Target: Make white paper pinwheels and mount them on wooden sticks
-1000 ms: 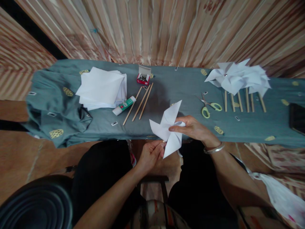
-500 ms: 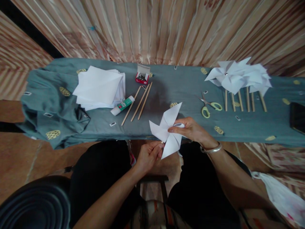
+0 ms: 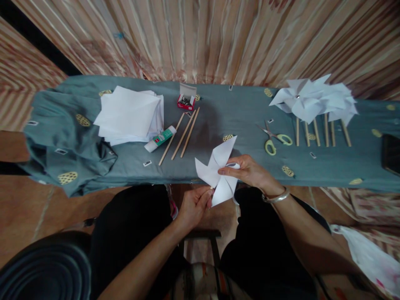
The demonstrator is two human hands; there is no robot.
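A white paper pinwheel (image 3: 208, 171) with folded blades is held between my hands over the table's front edge. My right hand (image 3: 246, 170) is closed on its right side, thumb flat on the paper near the middle and fingers behind it. At the lower left blade, my left hand (image 3: 196, 205) is closed in a pinch, its fingertips against the paper edge. A small pale tip shows at those fingers; I cannot make out what it is. The back of the pinwheel is hidden. Left of it lie three wooden sticks (image 3: 185, 135).
Stacked white paper (image 3: 128, 112), a glue stick (image 3: 160, 138) and a red box of small metal pins (image 3: 186, 102) occupy the left. Green-handled scissors (image 3: 275, 139) lie right of centre. Several pinwheels on sticks (image 3: 312, 100) and a dark object (image 3: 390, 153) are farther right.
The pinwheel and my right hand have shifted very slightly left. Both hands keep their hold, and the things on the table stay where they were.
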